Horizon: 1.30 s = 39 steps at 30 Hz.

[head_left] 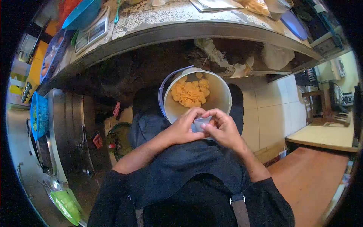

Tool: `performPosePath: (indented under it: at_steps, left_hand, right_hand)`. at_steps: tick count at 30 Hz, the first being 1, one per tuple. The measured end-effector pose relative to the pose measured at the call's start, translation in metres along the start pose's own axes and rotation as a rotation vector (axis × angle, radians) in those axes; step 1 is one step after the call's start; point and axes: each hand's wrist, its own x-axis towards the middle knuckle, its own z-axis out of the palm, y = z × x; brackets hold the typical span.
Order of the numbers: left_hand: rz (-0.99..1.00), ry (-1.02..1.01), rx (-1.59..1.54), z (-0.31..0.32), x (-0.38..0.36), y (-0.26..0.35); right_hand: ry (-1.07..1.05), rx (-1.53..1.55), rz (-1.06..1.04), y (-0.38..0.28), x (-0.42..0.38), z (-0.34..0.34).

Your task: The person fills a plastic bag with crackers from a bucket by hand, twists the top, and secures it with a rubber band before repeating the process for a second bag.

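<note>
Between my legs stands a whitish bucket (223,90) with a bluish handle (161,92), partly filled with thin orange-yellow chips (191,92). Over its near rim, my left hand (187,128) and my right hand (223,129) meet, fingers curled and thumbs bent inward. Held between them is a small translucent plastic bag (201,123), bluish-white and largely covered by the fingers. What the bag contains, if anything, I cannot make out.
A worn counter (159,22) runs across the front, carrying a scale (90,36) and a blue basin (82,14). To the left is a blue basket (39,115); a wooden board (306,178) lies at the right. White sacks (278,55) sit under the counter.
</note>
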Motion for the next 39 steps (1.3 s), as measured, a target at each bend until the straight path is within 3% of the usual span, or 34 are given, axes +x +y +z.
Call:
performPosePath:
  at_steps: [5,6,9,11,14,16,19,20,23,24,27,31,34,37,38,39]
  left_hand:
    - [-0.143,-0.135,0.127,-0.013,-0.012,-0.011]
    - [-0.152,-0.067,0.097,-0.013,-0.015,-0.012]
    - [-0.216,0.109,0.044,-0.016,-0.024,-0.006]
    - [-0.318,0.188,0.056,-0.023,-0.029,0.010]
    - [-0.359,0.138,0.088,-0.028,-0.042,0.009]
    - [-0.362,0.044,0.023,-0.032,-0.046,0.013]
    - [-0.237,0.000,0.035,-0.037,-0.051,0.015]
    - [-0.173,0.002,0.057,-0.039,-0.052,0.015]
    - [-0.097,-0.009,0.073,-0.045,-0.057,0.016]
    - [-0.121,0.004,0.064,-0.047,-0.060,0.016]
    - [-0.188,0.033,0.028,-0.050,-0.066,0.018]
    - [-0.176,0.035,0.014,-0.048,-0.063,0.016]
    - [-0.157,0.057,0.003,-0.048,-0.058,0.014]
    - [-0.230,0.105,-0.083,-0.045,-0.057,0.007]
    - [-0.280,0.119,-0.131,-0.044,-0.056,0.005]
    - [-0.328,0.135,-0.180,-0.043,-0.055,0.003]
  right_hand:
    - [-0.039,-0.251,-0.076,0.002,0.027,-0.027]
    - [0.016,-0.461,-0.128,0.001,0.036,-0.034]
    - [0.177,-0.701,-0.209,0.001,0.059,-0.040]
    - [0.114,-0.841,-0.193,0.024,0.093,-0.037]
    - [0.002,-0.917,-0.096,0.097,0.160,-0.017]
    - [-0.066,-1.021,0.069,0.096,0.201,0.015]
    - [-0.046,-1.025,0.072,0.128,0.237,0.041]
    - [-0.002,-1.144,-0.042,0.133,0.237,0.044]
    - [0.143,-1.000,-0.030,0.232,0.283,0.054]
    - [0.068,-0.897,0.132,0.195,0.266,0.059]
    - [-0.082,-1.079,0.111,0.197,0.273,0.058]
    - [0.094,-0.988,0.118,0.202,0.272,0.063]
    - [0.067,-0.842,-0.018,0.178,0.257,0.044]
    - [-0.014,-0.649,0.217,0.093,0.224,0.025]
    - [-0.077,-0.076,0.209,0.106,0.212,0.014]
    - [-0.082,-0.051,0.248,0.092,0.197,0.008]
